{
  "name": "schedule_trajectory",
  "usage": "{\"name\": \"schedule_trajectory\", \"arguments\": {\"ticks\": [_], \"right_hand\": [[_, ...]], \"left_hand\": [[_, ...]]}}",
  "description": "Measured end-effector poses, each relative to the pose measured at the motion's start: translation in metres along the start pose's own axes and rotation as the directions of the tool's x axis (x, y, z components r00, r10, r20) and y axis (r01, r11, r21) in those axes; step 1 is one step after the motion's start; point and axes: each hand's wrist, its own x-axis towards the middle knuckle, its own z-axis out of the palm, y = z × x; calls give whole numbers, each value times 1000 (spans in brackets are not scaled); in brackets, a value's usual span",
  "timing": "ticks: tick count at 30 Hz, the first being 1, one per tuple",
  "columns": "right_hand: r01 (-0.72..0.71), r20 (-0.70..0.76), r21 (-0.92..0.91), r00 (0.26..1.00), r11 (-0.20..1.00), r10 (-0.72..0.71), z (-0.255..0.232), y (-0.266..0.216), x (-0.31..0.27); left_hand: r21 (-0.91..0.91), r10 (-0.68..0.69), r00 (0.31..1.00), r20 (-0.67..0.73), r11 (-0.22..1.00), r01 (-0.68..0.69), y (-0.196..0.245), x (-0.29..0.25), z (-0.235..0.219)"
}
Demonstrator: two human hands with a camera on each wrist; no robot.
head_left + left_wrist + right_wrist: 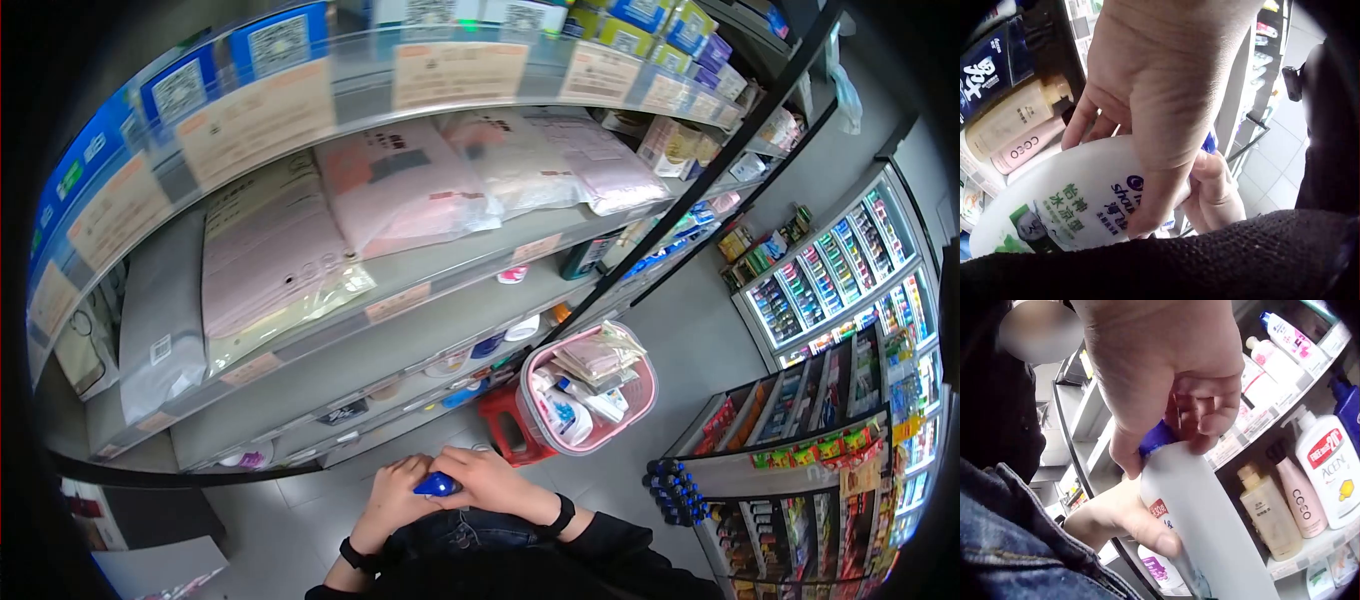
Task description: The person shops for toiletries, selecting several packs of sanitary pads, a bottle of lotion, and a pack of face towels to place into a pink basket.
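Note:
A white shampoo bottle (1054, 194) with green print is held close in front of my body. My left hand (395, 497) grips its body, and in the right wrist view that hand's thumb (1154, 534) lies along the side. At the top, my right hand (492, 484) holds the blue cap (438, 485) between thumb and curled fingers. From the right wrist, the cap partly shows under the right hand (1166, 356). The bottle's body is mostly hidden beneath the hands in the head view.
A pink basket (652, 385) holding bottles and bagged goods stands on a red stool (500, 425) ahead to the right. Shelves with folded pink packs (270, 250) rise in front. Pump bottles (1329, 469) line a nearby shelf. Further racks (790, 470) stand at the right.

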Motion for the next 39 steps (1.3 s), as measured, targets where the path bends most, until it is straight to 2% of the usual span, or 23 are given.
{"name": "schedule_trajectory", "arguments": {"ticks": [2, 4, 5, 8, 10, 12, 13, 14, 18, 21, 23, 24, 26, 27, 28, 30, 31, 32, 34, 35, 36, 38, 39], "right_hand": [[-47, -63, -2, 997, 999, 47, -7, 10, -16], [-87, -122, 0, 989, 996, 87, -19, 20, -29], [-196, -213, 3, 958, 981, 192, -27, 24, -35], [-441, -477, 75, 772, 895, 420, -50, 39, -52], [-574, -585, 94, 629, 813, 512, -62, 59, -67], [-614, -627, 273, 470, 741, 621, -79, 64, -74], [-634, -700, 60, 524, 771, 486, -81, 85, -85], [-679, -696, -11, 532, 734, 482, -83, 101, -99], [-721, -559, -274, 658, 637, 504, -114, 124, -107], [-700, -468, -326, 703, 635, 535, -120, 159, -112], [-693, -325, -398, 719, 601, 614, -117, 182, -113], [-681, -321, -400, 731, 614, 602, -113, 195, -112], [-674, -199, -414, 723, 612, 661, -100, 225, -112], [-637, -137, -427, 747, 641, 651, -92, 246, -112], [-626, -131, -428, 757, 652, 640, -82, 262, -108], [-574, -238, -474, 814, 668, 530, -62, 277, -104], [-693, -198, -426, 699, 582, 687, -59, 284, -96], [-687, -196, -424, 706, 590, 680, -55, 290, -91], [-786, -299, -394, 600, 477, 742, -41, 310, -87], [-797, -384, -365, 599, 481, 702, -31, 320, -88], [-792, -386, -363, 607, 490, 695, -21, 332, -94], [-851, -397, -290, 523, 437, 755, -7, 351, -103], [-849, -350, -301, 522, 435, 777, -10, 339, -105]], "left_hand": [[39, 18, 998, 63, 999, -20, 14, 17, 0], [-111, -54, 999, 7, 992, 55, 30, 33, -4], [-110, -51, 999, 8, 993, 51, 31, 36, -5], [-134, -126, 988, -91, 984, 113, 25, 41, -9], [-150, -174, 977, -119, 976, 156, 17, 37, -11], [-156, -205, 968, -142, 971, 183, 8, 29, -13], [-183, -248, 956, -158, 959, 219, 5, 24, -14], [-210, -292, 941, -173, 944, 255, 1, 19, -15], [-254, -358, 891, -280, 922, 291, -12, -2, -12], [-230, -410, 851, -329, 908, 350, -17, -14, -12], [-218, -473, 813, -339, 881, 421, -16, -18, -16], [-214, -475, 806, -354, 880, 424, -15, -19, -17], [-233, -499, 776, -387, 867, 441, -13, -22, -19], [-230, -502, 767, -400, 865, 446, -12, -24, -19], [-233, -506, 758, -411, 863, 449, -11, -25, -18], [-233, -518, 747, -417, 855, 463, -8, -32, -17], [-229, -521, 746, -413, 853, 469, -7, -32, -16], [-224, -524, 747, -409, 852, 474, -6, -33, -16], [-215, -515, 745, -425, 856, 470, -2, -36, -16], [-212, -509, 744, -432, 859, 465, -1, -36, -16], [-206, -505, 741, -442, 862, 464, 3, -36, -18], [-229, -547, 705, -452, 835, 501, 10, -36, -22], [-223, -543, 704, -458, 837, 500, 9, -38, -22]]}}
